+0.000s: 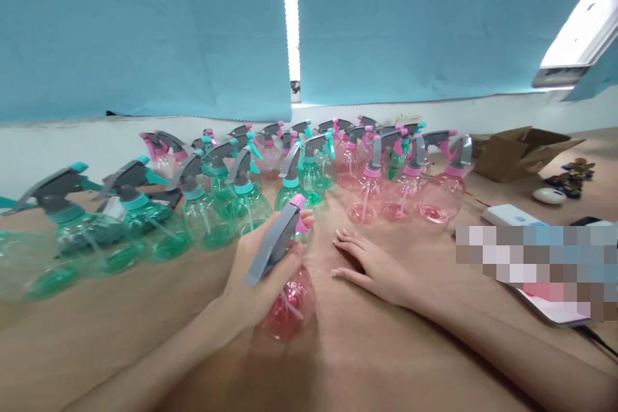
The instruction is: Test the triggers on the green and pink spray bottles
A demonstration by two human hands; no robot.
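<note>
My left hand [261, 264] is wrapped round the neck of a pink spray bottle [290, 309] with a grey and pink trigger head. The bottle is close to me, and a straw shows through its clear body. My right hand [371, 264] lies on the wooden table [367, 360] with its fingers spread, holding nothing. Just beyond it stand several pink spray bottles [364, 199]. To the left, green spray bottles [210, 225] with teal collars form a row, the closest one [167, 235] leaning in the view.
More pink and green bottles crowd the back by the white wall [58, 148]. On the right are an open cardboard box [506, 154], a white mouse [549, 196], small dark and gold objects [572, 177], a white device [514, 215] and a partly blurred-out tablet-like object [560, 309] with a cable.
</note>
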